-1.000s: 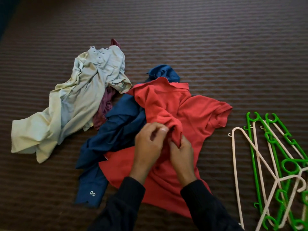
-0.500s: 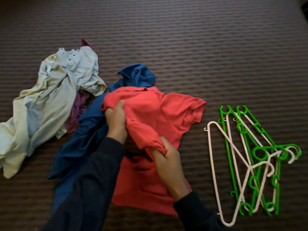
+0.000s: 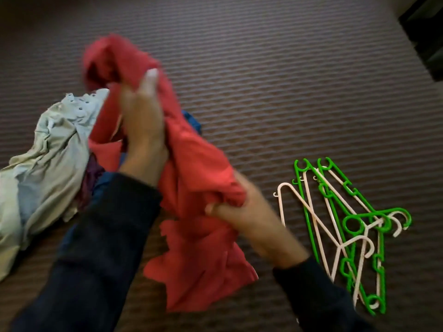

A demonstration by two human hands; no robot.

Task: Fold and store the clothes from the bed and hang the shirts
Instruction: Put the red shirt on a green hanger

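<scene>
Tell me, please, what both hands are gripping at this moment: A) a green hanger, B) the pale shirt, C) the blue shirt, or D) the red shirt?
D: the left hand and the right hand both grip the red shirt, lifted above the bed.

Not much else around, just the brown ribbed bedspread (image 3: 275, 80) stretching across pretty much the whole view, plus some dark object (image 3: 424, 32) poking in at the top right corner; can't tell what it is.
</scene>
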